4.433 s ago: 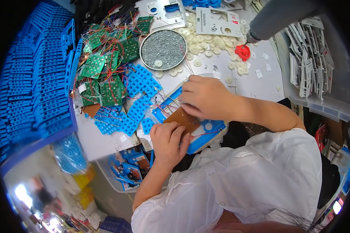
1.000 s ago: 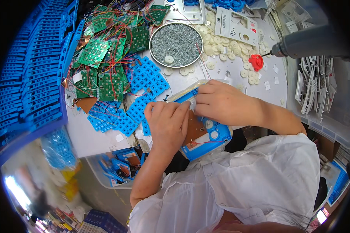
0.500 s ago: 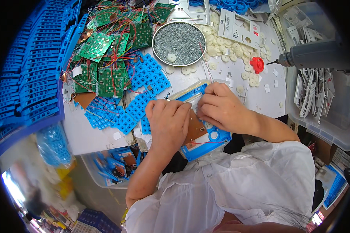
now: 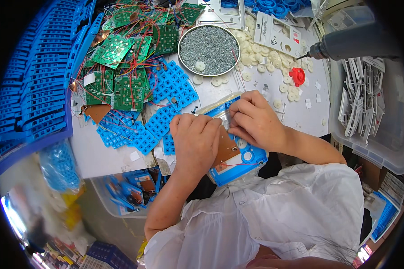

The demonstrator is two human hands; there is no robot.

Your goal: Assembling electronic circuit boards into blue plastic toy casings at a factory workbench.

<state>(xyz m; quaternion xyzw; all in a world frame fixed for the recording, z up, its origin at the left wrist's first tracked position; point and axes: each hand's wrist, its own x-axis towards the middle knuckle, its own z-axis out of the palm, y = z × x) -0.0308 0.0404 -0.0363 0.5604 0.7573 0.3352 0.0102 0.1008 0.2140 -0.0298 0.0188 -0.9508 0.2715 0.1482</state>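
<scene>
Both hands are gripping the blue casing (image 4: 242, 163) at frame centre: left hand (image 4: 196, 142) pressing its brown board (image 4: 224, 150), right hand (image 4: 255, 120) pinching its top edge; the board looks seated, not yet screwed.

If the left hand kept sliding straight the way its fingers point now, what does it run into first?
The left hand points up and away across the blue housing. Straight ahead, it would probably first meet the blue keypad mats, with the round metal dish of screws beyond. Depth is uncertain in this fisheye view.

left hand (image 4: 196, 140) now covering blue casing (image 4: 238, 163) — right hand (image 4: 256, 120) closer
</scene>
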